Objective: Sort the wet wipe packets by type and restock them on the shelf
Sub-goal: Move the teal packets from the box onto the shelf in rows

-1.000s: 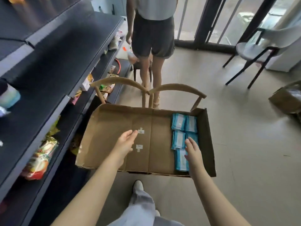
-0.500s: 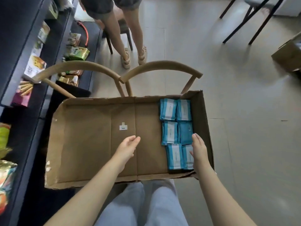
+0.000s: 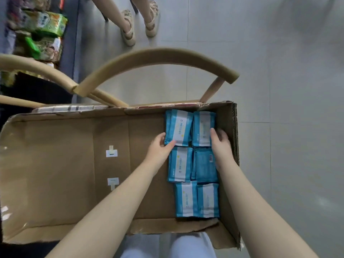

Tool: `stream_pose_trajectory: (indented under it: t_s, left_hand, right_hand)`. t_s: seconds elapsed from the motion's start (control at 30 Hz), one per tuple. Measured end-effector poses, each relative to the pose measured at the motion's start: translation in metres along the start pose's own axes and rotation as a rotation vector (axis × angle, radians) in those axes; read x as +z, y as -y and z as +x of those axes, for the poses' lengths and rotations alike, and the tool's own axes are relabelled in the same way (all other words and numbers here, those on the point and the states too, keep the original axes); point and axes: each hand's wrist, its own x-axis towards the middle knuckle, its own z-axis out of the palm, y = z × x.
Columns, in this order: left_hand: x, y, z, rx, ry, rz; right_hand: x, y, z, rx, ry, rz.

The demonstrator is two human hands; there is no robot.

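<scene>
Several blue-and-white wet wipe packets lie in two columns at the right end of an open cardboard box (image 3: 65, 164). My left hand (image 3: 160, 148) grips the far-left packet (image 3: 181, 127) at its near left corner, thumb on top. My right hand (image 3: 220, 144) curls its fingers over the right edge of the far-right packet (image 3: 202, 127), against the box wall. Behind the hands lie the two middle packets (image 3: 179, 164), one of them (image 3: 204, 166) barcode side up, and the two nearest packets (image 3: 186, 200). The rest of the box floor is bare cardboard.
The box rests on a wooden chair with a curved back (image 3: 152, 58). A dark shelf at the left holds green snack packs (image 3: 42, 23). Another person's sandalled feet (image 3: 139, 21) stand beyond the chair. Grey tiled floor (image 3: 288, 127) lies to the right.
The view has tilted down over the box. Both hands have moved forward from the near part of the box to the two farthest packets and closed on their outer edges.
</scene>
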Motion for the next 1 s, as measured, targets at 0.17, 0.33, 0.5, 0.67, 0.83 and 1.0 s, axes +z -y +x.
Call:
stream_pose_trajectory:
  t_s: [0.17, 0.33, 0.5, 0.67, 0.83, 1.0]
  left_hand:
    - [0.022, -0.010, 0.046, -0.023, -0.074, 0.090]
    - [0.036, -0.009, 0.064, -0.044, -0.223, 0.093]
    - [0.035, -0.001, 0.072, -0.043, -0.198, 0.078]
    - [0.026, 0.006, 0.063, -0.038, -0.145, 0.005]
    - [0.012, 0.027, 0.042, -0.065, -0.131, -0.186]
    - [-0.020, 0.055, 0.006, -0.051, -0.177, -0.370]
  right_hand:
    - [0.013, -0.005, 0.029, -0.014, -0.035, -0.091]
    - [0.025, -0.013, 0.039, -0.041, -0.143, -0.195]
    - [0.040, -0.024, 0.043, -0.141, -0.193, -0.403]
    - [0.038, -0.023, 0.042, -0.140, -0.216, -0.300]
    - [0.025, -0.027, 0.035, -0.064, -0.184, -0.166]
    - [0.023, -0.035, 0.002, -0.055, -0.045, 0.037]
